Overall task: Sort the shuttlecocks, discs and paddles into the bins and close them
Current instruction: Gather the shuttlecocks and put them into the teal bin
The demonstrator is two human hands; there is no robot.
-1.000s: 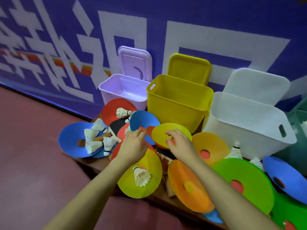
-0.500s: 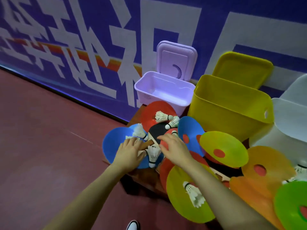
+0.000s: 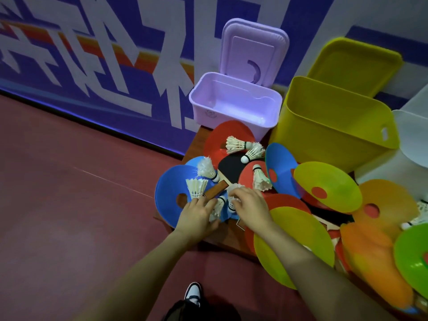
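Several white shuttlecocks lie at the left end of the pile, among them one [image 3: 236,144] on a red disc [image 3: 220,137] and one [image 3: 207,169] on a blue disc [image 3: 168,193]. My left hand [image 3: 196,218] grips a shuttlecock [image 3: 196,187] by its cork end, and a second one [image 3: 216,208] lies against its thumb. My right hand [image 3: 251,205] curls its fingers over another shuttlecock [image 3: 231,201]. A black paddle [image 3: 231,167] with a wooden handle [image 3: 215,189] lies just beyond both hands. The purple bin [image 3: 201,103], yellow bin [image 3: 335,126] and white bin [image 3: 414,135] stand with nothing on top.
The purple lid [image 3: 252,49] and the yellow lid [image 3: 354,63] lean on the wall behind their bins. Yellow [image 3: 294,244], blue [image 3: 280,170], orange [image 3: 370,258] and green [image 3: 412,253] discs overlap to the right. The low wooden table [image 3: 196,140] ends at the left above red floor. My shoe [image 3: 193,293] shows below.
Both hands left the yellow disc in the middle and moved left to the shuttlecocks on the blue disc. Their fingers have curled round shuttlecocks. The view swung left.
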